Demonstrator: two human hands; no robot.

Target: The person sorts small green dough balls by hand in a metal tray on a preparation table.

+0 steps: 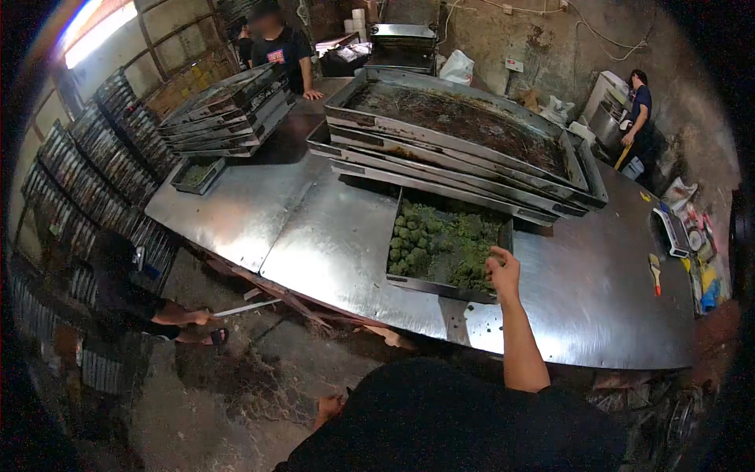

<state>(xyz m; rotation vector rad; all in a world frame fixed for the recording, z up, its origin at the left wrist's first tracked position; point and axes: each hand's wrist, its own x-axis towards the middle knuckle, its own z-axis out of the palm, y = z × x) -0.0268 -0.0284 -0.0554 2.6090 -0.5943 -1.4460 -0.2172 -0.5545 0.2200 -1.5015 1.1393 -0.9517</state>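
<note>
Under the near edge of a stack of large metal trays (464, 130), a smaller metal tray (440, 289) holds green balls (410, 236) on its left side and loose green crumbs (472, 259) on its right. My right hand (503, 271) is over this tray's right edge, fingers bent together; whether something small is between them is too small to make out. Low in the view, beside my dark shirt, my left hand (330, 407) hangs away from the table, its fingers mostly hidden. Dark crumbs lie on the metal table (346, 244) near the tray.
Another tray stack (228, 114) and a small tray (197, 175) are at the left. A brush (655, 275), a scale (696, 238) and bags lie at the right. One person (281, 55) stands behind the table, another (638, 110) at back right, a third (130, 291) at lower left with a long tool.
</note>
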